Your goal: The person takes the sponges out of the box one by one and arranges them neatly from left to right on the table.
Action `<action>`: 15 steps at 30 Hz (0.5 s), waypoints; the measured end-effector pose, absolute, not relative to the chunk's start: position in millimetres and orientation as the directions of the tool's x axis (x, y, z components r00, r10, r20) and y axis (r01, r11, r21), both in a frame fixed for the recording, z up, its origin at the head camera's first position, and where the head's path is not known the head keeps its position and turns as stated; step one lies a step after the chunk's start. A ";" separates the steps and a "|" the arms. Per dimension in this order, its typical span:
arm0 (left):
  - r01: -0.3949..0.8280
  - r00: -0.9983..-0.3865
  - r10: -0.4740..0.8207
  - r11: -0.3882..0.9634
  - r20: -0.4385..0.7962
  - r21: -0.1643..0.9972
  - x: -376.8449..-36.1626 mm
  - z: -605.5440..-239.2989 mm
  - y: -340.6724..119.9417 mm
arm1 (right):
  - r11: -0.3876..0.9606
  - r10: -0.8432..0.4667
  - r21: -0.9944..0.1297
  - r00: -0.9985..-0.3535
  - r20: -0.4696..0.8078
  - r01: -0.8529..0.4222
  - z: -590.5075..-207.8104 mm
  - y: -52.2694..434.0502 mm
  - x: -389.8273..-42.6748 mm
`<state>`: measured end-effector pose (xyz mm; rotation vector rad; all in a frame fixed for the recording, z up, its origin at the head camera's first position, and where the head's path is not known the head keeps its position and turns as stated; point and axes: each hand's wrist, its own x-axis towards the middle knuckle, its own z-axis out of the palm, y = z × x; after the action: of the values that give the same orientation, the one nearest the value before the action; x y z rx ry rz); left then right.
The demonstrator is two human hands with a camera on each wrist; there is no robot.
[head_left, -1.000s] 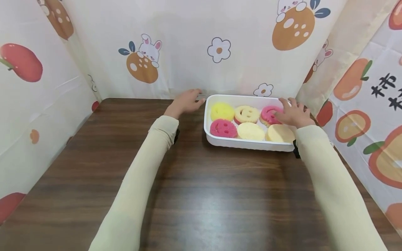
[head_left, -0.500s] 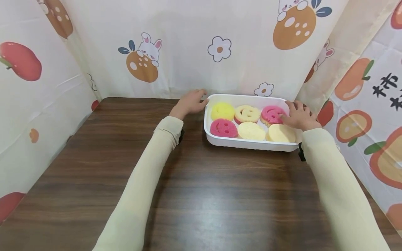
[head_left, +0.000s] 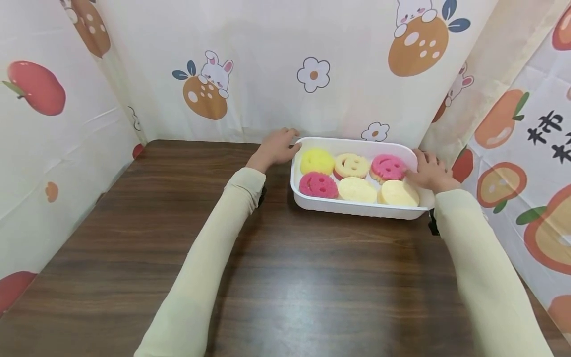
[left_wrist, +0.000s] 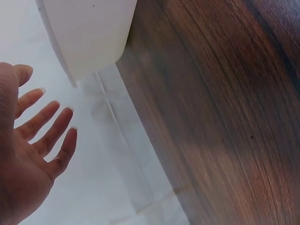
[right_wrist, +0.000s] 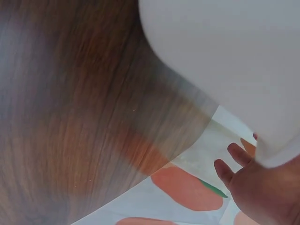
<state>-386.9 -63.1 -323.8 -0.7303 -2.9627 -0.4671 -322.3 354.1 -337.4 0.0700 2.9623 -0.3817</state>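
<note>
In the head view a white tray (head_left: pixel 357 210) stands on the dark wood table, holding two rows of round sponges. A yellow sponge (head_left: pixel 316 161), a cream smiley sponge (head_left: pixel 351 165) and a pink smiley sponge (head_left: pixel 388 167) make up the back row. In front are a darker pink sponge (head_left: pixel 318 185) and two plain cream sponges (head_left: pixel 399 193). My left hand (head_left: pixel 277 147) is at the tray's back left corner, fingers spread; the left wrist view shows a gap to the wall. My right hand (head_left: pixel 430 172) straddles the right rim, thumb inside, fingers outside and extended.
A pale curtain (head_left: pixel 267 74) printed with fruit, rabbits and flowers hangs right behind the tray. Another printed cloth (head_left: pixel 513 163) closes off the right side, near my right hand. The wooden table (head_left: pixel 294 277) stretches in front and to the left.
My left hand has moved right, up to the tray's back left corner. My right hand has shifted right, from over the right-hand sponges to the tray's right rim. The sponges keep their places.
</note>
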 end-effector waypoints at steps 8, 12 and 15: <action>0.470 -0.883 0.448 0.849 0.140 0.244 -382.7 -319.6 -56.1 | 0.966 0.020 -0.250 -0.986 -0.164 0.061 -341.6 364.7 -327.5; 0.467 -0.884 0.449 0.854 0.127 0.231 -382.4 -320.0 -50.9 | 0.965 0.001 -0.258 -0.987 -0.164 0.044 -345.3 368.3 -329.4; 0.468 -0.884 0.454 0.855 0.112 0.222 -382.8 -321.6 -46.9 | 0.966 -0.017 -0.257 -0.987 -0.160 0.025 -347.6 370.7 -329.8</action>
<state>-382.8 -46.9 -321.6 -0.7391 -2.9725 -0.3777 -329.8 370.7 -347.6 0.0054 2.9542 -0.3896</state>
